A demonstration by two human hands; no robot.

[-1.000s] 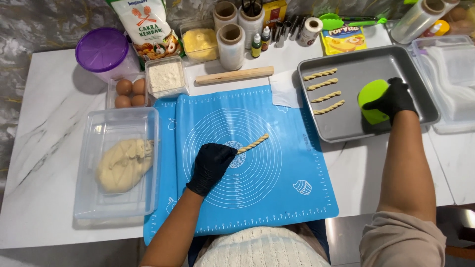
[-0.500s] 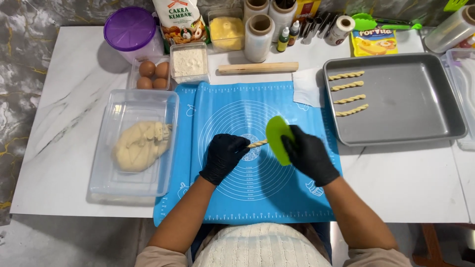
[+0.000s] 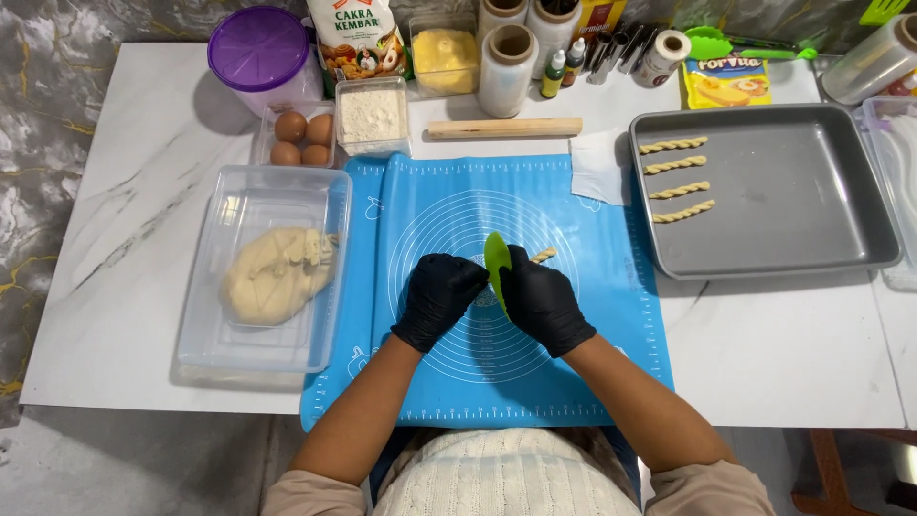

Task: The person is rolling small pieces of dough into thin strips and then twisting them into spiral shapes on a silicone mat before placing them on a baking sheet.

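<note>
Clamped in the black-gloved right hand (image 3: 546, 304), a green plastic scraper (image 3: 497, 270) meets the twisted pale dough stick (image 3: 543, 255) on the blue silicone mat (image 3: 592, 363); the left hand (image 3: 437, 298) rests curled beside it, apparently empty; soft, fragile dough, probably best lifted from underneath.

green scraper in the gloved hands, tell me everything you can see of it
The green scraper is a thin, bright lime-green blade with a rounded top; it looks like plastic. It stands nearly on edge over the middle of the blue mat, tilted slightly. The right hand, in a black glove, holds it, and the left hand is pressed close on its other side. Its lower part is hidden between the gloves. A twisted dough stick pokes out just to its right.
</note>
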